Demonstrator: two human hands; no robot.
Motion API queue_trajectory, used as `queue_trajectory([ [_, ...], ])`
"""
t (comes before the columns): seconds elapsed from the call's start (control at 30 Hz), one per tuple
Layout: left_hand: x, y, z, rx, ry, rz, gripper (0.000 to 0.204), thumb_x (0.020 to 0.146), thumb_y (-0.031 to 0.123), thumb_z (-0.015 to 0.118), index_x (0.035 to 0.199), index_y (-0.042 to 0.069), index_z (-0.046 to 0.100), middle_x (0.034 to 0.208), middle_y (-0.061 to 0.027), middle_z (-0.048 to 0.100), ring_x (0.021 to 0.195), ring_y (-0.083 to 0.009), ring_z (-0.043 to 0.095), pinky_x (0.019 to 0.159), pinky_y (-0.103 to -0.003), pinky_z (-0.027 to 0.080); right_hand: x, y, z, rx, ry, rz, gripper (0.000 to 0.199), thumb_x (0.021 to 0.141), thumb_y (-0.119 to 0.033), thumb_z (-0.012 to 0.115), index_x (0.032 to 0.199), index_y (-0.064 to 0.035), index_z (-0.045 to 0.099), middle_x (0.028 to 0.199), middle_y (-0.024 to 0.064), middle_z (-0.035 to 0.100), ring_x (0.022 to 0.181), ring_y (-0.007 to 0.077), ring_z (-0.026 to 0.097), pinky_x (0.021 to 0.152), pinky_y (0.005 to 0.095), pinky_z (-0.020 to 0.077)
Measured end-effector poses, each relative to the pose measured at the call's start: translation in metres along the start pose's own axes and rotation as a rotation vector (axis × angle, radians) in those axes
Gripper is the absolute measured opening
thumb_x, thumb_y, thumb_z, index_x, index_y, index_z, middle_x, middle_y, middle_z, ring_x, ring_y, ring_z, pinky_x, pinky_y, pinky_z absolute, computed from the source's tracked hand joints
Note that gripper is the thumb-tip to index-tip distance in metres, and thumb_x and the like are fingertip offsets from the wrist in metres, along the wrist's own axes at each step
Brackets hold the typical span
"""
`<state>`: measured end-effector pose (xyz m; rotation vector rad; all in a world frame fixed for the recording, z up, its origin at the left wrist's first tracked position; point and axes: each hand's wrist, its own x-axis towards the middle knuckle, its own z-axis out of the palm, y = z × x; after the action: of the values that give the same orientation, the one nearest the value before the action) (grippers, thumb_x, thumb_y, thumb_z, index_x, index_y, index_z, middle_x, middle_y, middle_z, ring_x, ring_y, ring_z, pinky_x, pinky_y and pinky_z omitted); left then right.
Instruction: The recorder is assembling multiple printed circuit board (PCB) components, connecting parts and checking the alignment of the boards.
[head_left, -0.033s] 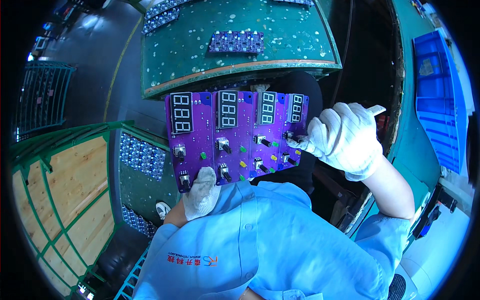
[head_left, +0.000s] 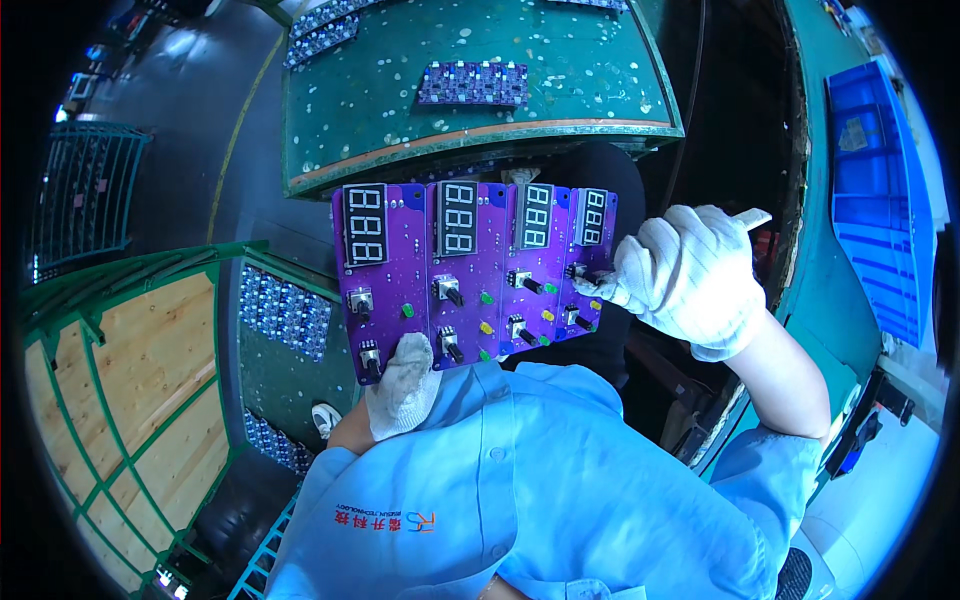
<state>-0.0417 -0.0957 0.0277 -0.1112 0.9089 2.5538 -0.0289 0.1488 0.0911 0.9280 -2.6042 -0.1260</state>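
A purple circuit board panel (head_left: 466, 290) of joined sections is tilted up in front of my chest. Each section carries a three-digit display, black-shafted rotary knobs and small green or yellow LEDs. My left hand (head_left: 402, 385), in a white glove, grips the panel's lower left edge, thumb on the front and the other fingers hidden behind. My right hand (head_left: 690, 275), also gloved, is closed at the panel's right edge, fingertips by the upper knob there. From the top of that fist sticks out the pale end of a slim tool (head_left: 757, 218); its kind is unclear.
Ahead, a green speckled table (head_left: 590, 75) bears another circuit board panel (head_left: 473, 84) and more at its far edge. Stacked boards (head_left: 285, 312) lie at the left, beside a green-framed wooden rack (head_left: 150, 380). A blue plastic bin (head_left: 875, 200) stands on the right-hand bench.
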Motion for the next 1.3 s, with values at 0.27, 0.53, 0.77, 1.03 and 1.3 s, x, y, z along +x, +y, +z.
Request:
queue_trajectory([
  [0.27, 0.005, 0.002, 0.008, -0.006, -0.015, -0.05, 0.012, 0.072, 0.014, 0.059, 0.084, 0.013, 0.062, 0.111, -0.007, 0.056, 0.103, -0.022, 0.052, 0.091, -0.04, 0.041, -0.002, 0.005, 0.007, 0.017, 0.018, -0.105, 0.019, 0.055, -0.019, 0.06, 0.063, -0.0098, 0.045, 0.05, -0.0005, 0.038, 0.046, 0.0126, 0.042, 0.038, 0.0251, 0.0327],
  [0.53, -0.001, 0.007, 0.01, -0.007, -0.015, -0.092, 0.013, 0.071, 0.015, 0.06, 0.083, 0.014, 0.063, 0.111, -0.0069, 0.056, 0.105, -0.0227, 0.051, 0.092, -0.041, 0.041, -0.004, 0.006, 0.009, 0.025, 0.032, -0.176, 0.024, 0.047, -0.02, 0.059, 0.057, -0.0127, 0.04, 0.051, -0.0009, 0.038, 0.047, 0.0127, 0.043, 0.041, 0.027, 0.0325],
  [0.77, -0.016, 0.007, 0.006, -0.027, 0.018, -0.143, 0.013, 0.07, 0.016, 0.06, 0.083, 0.014, 0.063, 0.112, -0.0068, 0.056, 0.106, -0.0232, 0.051, 0.093, -0.041, 0.04, -0.004, 0.003, 0.013, 0.076, -0.04, -0.24, 0.018, 0.049, -0.021, 0.059, 0.053, -0.0143, 0.042, 0.048, -0.0023, 0.039, 0.049, 0.0118, 0.043, 0.043, 0.0243, 0.0334],
  [1.03, -0.014, 0.007, 0.008, -0.051, 0.008, -0.184, 0.014, 0.068, 0.018, 0.061, 0.082, 0.014, 0.064, 0.112, -0.0066, 0.055, 0.107, -0.0238, 0.05, 0.094, -0.041, 0.039, -0.01, 0.0, 0.024, 0.256, 0.078, -0.305, 0.02, 0.048, -0.026, 0.057, 0.06, -0.0139, 0.046, 0.051, -0.003, 0.041, 0.048, 0.0123, 0.045, 0.043, 0.0252, 0.0373],
  [1.3, -0.019, 0.007, 0.004, -0.166, 0.016, -0.105, 0.011, 0.068, 0.015, 0.058, 0.076, 0.016, 0.066, 0.117, -0.0094, 0.053, 0.112, -0.0314, 0.047, 0.093, -0.054, 0.037, -0.022, 0.005, 0.012, 0.227, 0.232, 0.167, 0.051, 0.051, -0.046, 0.076, 0.069, -0.0098, 0.045, 0.06, 0.0031, 0.045, 0.054, 0.0224, 0.048, 0.052, 0.0339, 0.0378],
])
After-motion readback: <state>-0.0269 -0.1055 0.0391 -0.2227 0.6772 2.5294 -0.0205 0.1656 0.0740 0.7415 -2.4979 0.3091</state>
